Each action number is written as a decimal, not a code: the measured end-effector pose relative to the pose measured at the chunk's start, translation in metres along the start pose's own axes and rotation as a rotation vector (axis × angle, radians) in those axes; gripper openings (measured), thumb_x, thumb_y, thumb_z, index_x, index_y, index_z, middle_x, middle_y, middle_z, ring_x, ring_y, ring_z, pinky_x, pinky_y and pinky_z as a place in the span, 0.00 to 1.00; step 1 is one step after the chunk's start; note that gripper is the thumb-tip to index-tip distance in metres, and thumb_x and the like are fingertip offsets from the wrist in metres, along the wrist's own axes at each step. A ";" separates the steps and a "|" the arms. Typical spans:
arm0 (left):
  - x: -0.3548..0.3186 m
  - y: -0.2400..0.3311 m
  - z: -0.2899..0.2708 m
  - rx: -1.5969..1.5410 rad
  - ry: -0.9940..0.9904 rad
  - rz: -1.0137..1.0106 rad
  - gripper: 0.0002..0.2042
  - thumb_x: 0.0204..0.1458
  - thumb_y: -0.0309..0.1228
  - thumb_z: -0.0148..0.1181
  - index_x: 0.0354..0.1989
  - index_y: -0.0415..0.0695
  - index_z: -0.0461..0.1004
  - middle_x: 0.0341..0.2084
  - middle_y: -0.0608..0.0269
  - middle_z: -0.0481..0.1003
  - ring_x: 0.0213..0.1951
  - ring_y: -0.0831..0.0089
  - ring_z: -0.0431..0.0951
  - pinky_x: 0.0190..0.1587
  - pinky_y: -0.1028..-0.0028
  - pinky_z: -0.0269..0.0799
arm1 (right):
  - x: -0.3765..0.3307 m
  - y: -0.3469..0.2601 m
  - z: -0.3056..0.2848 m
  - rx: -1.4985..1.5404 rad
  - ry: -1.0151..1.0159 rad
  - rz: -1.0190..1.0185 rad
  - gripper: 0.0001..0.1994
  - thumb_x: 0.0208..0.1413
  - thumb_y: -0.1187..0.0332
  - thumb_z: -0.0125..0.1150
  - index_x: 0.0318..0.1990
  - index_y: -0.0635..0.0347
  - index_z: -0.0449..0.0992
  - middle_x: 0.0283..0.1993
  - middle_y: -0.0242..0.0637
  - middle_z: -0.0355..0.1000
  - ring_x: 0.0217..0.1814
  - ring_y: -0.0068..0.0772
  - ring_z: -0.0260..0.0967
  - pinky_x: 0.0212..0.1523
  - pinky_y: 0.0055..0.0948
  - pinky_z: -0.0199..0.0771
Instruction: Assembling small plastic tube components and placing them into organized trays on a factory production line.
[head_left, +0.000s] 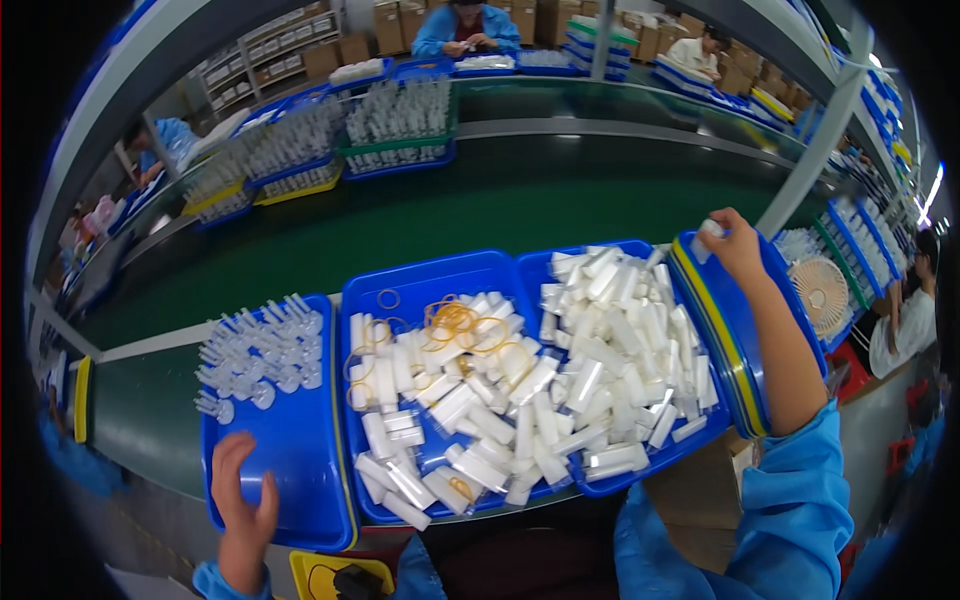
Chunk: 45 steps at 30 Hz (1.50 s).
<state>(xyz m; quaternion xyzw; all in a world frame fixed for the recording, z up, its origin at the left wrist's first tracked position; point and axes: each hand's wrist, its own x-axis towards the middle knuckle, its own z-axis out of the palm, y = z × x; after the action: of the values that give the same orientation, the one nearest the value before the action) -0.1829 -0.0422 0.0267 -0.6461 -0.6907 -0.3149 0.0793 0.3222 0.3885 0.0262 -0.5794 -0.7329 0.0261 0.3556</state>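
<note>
A long dark green conveyor belt (480, 210) runs across the far side of the workbench, and beyond it stand blue plastic crates filled with upright clear tubes (400, 125). Other people in blue coats sit at the far side of the belt, and another person sits at the right edge. A small round white fan (820, 292) stands to the right of the work area, just beside a tilted stack of blue plastic trays with yellow edges (735, 350), which stands on its side against the right-hand tray.

Three shallow trays lie side by side in front of the person. The left blue plastic tray (300, 480) holds a cluster of small clear plastic stemmed pieces (260, 355) in its far half; its near half is bare. The middle blue plastic tray (430, 280) holds a heap of small clear plastic bags with white contents (460, 420), with loose tan rubber bands (455, 322) scattered on and behind the heap. The right blue plastic tray (600, 250) is piled full of more of the same white packets (615, 360), heaped above its rim.

The left hand (243, 505) lies on the bare near part of the left tray, fingers spread and slightly curled, holding nothing, well apart from the stemmed pieces. The right hand (735, 245) reaches over the top edge of the tilted tray stack, fingers closed around a small white packet (708, 230) pinched at the fingertips, just beyond the far right corner of the right-hand tray.
</note>
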 end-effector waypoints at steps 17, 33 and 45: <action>0.060 -0.133 0.027 0.564 -0.160 0.106 0.12 0.33 0.22 0.58 0.31 0.43 0.70 0.33 0.58 0.66 0.38 0.60 0.70 0.36 0.67 0.69 | -0.120 -0.285 0.060 0.151 -0.559 -1.048 0.12 0.40 0.72 0.59 0.36 0.57 0.74 0.38 0.37 0.68 0.45 0.39 0.64 0.45 0.36 0.64; -0.005 0.015 -0.010 -0.440 0.146 -0.217 0.08 0.35 0.17 0.59 0.26 0.38 0.68 0.30 0.54 0.71 0.35 0.66 0.72 0.39 0.72 0.67 | -0.121 -0.323 0.111 0.078 -0.570 -1.419 0.07 0.47 0.69 0.53 0.35 0.56 0.73 0.32 0.31 0.68 0.41 0.32 0.64 0.43 0.31 0.60; -0.022 0.096 0.059 -1.200 -0.065 -0.003 0.07 0.39 0.16 0.60 0.29 0.36 0.72 0.28 0.51 0.73 0.29 0.64 0.74 0.35 0.70 0.71 | -0.182 -0.298 -0.009 1.324 -1.080 0.308 0.20 0.51 0.78 0.55 0.54 0.62 0.65 0.39 0.31 0.63 0.34 0.16 0.60 0.31 0.13 0.62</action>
<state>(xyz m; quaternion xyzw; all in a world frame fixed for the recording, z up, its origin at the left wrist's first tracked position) -0.0712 -0.0326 0.0010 -0.5862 -0.3952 -0.6303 -0.3209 0.0937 0.1298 0.0779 -0.2544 -0.5490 0.7664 0.2156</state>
